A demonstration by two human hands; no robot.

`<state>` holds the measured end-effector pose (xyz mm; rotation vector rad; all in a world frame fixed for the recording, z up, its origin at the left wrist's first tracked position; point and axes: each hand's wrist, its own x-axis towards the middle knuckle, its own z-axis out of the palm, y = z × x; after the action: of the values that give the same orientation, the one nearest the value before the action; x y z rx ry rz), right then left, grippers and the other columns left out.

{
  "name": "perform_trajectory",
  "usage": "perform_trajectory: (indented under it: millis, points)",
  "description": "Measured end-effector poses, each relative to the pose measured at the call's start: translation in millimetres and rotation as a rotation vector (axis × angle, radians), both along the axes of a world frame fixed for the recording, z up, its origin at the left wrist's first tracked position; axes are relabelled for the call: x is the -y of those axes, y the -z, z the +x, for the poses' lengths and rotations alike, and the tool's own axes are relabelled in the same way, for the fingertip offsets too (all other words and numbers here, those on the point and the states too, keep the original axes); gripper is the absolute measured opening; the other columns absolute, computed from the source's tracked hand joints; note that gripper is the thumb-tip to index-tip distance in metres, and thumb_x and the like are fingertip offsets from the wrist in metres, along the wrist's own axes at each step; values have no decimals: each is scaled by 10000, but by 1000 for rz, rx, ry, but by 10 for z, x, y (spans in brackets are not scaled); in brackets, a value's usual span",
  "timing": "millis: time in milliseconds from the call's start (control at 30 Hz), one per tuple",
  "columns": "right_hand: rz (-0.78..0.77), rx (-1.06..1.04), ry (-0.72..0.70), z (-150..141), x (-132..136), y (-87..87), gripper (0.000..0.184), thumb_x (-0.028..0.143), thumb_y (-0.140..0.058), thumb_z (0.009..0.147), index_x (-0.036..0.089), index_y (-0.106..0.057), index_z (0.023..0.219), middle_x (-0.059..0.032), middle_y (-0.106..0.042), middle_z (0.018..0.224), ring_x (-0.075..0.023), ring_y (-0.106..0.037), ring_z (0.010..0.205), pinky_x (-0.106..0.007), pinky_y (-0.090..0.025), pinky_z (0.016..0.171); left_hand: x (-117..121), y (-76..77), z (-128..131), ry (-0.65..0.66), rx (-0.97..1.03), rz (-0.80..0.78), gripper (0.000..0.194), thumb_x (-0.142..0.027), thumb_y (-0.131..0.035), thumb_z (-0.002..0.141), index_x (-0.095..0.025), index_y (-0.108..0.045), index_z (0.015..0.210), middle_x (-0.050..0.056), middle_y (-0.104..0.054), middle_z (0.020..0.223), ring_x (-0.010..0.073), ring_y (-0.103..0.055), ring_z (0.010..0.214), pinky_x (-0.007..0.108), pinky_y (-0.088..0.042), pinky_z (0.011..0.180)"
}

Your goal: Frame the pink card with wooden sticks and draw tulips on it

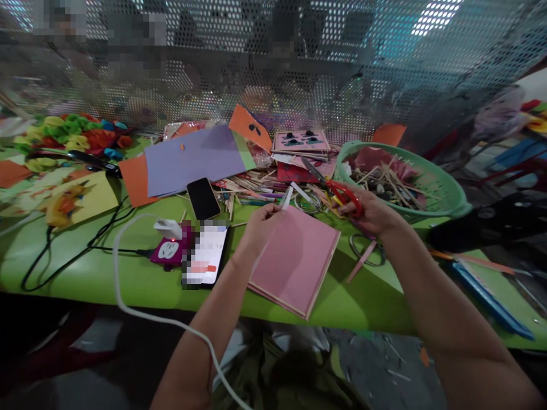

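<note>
My left hand (261, 226) pinches a narrow white paper strip (288, 195) above the top left corner of a pink board (294, 259). The board lies flat near the table's front edge, with thin pale sticks along its sides. In my right hand (371, 213) are red-handled scissors (348, 196), held over the table to the right of the board. Their blades point up and left, toward the sheets at the back. Below my right hand lie a pink paper strip (362, 261) and a loop of wire (355, 245).
A green basket (459, 199) with sticks and scraps stands at the back right. Two phones, a dark one (203, 199) and a lit one (209, 256), lie left, near a purple power adapter (171, 250). A white cable (116, 267) crosses the front edge. A yellow glue gun (64, 209) rests far left.
</note>
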<state>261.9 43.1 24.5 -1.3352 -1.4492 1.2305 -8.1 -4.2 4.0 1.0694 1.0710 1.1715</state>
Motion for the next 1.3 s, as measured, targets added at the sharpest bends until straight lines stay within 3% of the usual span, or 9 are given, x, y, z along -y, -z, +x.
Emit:
perform_trajectory:
  millis: [133,267,333,400,467,700,867,1033,1300]
  points:
    - [61,-21,-72,-34,79,-34,641,340,-762,579,316,-660,1211,-17,-721,936,-229,-673,788,-358,-567,687,20,-2,-13,-12,11,-8,261,-393,-796,748,-191,-636,709,-52,-520,640,88,-426,586,243,-315,573]
    - [83,122,-246,4,250,-118,816,561,-693,693,315,-531,1454,-96,-756,1133,-298,-726,874,-463,-611,763,25,-47,-20,-19,34,4,222,-370,-767,739,-193,-638,705,-49,-522,638,92,-430,593,244,-320,576]
    - [85,151,-311,45,366,-151,834,638,-667,731,338,-508,1492,-115,-741,1299,-338,-747,1067,-502,-623,890,26,-76,-27,-28,49,17,203,-355,-754,732,-193,-638,693,-43,-527,645,96,-445,608,245,-336,588]
    - [88,155,-364,86,484,-173,820,699,-646,748,348,-547,1483,-113,-661,1495,-374,-670,1320,-527,-574,1060,25,-100,-36,-42,74,22,176,-325,-746,724,-193,-638,682,-36,-544,660,98,-463,626,243,-354,605]
    - [91,190,-360,122,591,-186,816,737,-613,764,355,-571,1484,-101,-591,1595,-393,-617,1406,-542,-549,1116,23,-115,-47,-49,99,14,155,-293,-742,716,-193,-634,668,-32,-553,657,98,-467,624,242,-358,604]
    - [44,232,-253,186,717,-181,713,736,-562,813,440,-619,1459,-14,-546,1648,-443,-523,1491,-616,-548,1131,30,-101,-76,-45,206,-5,209,-330,-812,675,-208,-645,697,-47,-516,619,85,-429,562,245,-327,545]
    - [-47,192,-367,243,635,-122,724,701,-602,790,377,-622,1437,-74,-584,1612,-411,-590,1440,-555,-558,1128,34,-69,-71,-31,223,-30,250,-367,-818,667,-211,-628,713,-47,-514,637,91,-435,584,256,-326,555]
    - [-32,231,-420,293,589,-45,781,713,-531,821,349,-565,1512,-111,-668,1513,-391,-626,1407,-551,-558,1118,29,-44,-49,12,241,15,240,-340,-829,685,-202,-634,692,-45,-533,647,85,-437,593,250,-357,590]
    - [-64,83,-406,250,545,51,733,732,-668,787,392,-643,1436,-29,-566,1636,-399,-475,1539,-565,-396,1268,68,-30,53,57,225,-25,247,-331,-842,709,-192,-639,733,-34,-566,699,91,-494,649,245,-389,649]
